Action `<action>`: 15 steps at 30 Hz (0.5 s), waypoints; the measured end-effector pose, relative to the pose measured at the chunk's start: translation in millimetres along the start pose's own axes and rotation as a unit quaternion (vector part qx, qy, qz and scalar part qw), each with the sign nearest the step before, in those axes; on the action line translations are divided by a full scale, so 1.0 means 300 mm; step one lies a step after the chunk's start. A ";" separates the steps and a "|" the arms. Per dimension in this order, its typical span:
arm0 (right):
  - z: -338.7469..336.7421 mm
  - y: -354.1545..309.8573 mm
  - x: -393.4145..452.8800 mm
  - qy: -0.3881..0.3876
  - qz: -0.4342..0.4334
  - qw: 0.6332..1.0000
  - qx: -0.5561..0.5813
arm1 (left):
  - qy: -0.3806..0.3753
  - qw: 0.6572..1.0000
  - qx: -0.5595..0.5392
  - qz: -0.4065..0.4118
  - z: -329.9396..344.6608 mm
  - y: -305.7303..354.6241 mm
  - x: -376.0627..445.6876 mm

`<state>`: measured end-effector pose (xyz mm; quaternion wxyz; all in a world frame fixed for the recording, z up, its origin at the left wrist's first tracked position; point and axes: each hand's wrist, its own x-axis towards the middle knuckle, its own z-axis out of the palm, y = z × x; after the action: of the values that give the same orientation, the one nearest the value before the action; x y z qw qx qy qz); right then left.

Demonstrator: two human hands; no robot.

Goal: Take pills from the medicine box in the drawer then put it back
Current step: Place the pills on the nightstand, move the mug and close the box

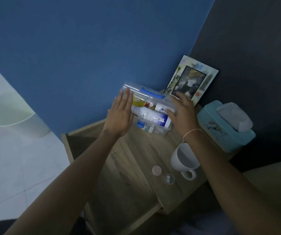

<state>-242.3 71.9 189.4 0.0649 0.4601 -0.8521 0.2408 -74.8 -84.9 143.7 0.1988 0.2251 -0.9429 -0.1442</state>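
The medicine box, clear ribbed plastic with blue latches, sat on my wood-grain tabletop between flat, fingers-together left hand and spread right hand, seemingly touching, near a white mug.

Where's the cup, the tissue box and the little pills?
Cup (183, 160): head view, its white outer wall.
Tissue box (221, 131): head view, its teal side.
Pills (168, 178): head view, the white pills themselves.
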 end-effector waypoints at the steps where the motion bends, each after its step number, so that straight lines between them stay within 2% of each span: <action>1: 0.012 0.000 -0.020 -0.013 -0.006 1.000 -0.016 | -0.006 1.000 -0.002 -0.008 0.008 0.001 -0.020; 5: 0.064 0.010 -0.070 -0.063 -0.027 0.993 -0.093 | -0.032 0.999 0.007 -0.026 0.031 -0.009 -0.085; 15: 0.113 0.025 -0.109 -0.079 -0.049 0.994 -0.065 | -0.067 0.996 0.045 -0.043 0.041 -0.027 -0.073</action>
<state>-226.1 83.9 146.1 0.0389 0.5135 -0.8450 0.1440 -59.2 -78.8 123.1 0.1181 0.2637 -0.9492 -0.1246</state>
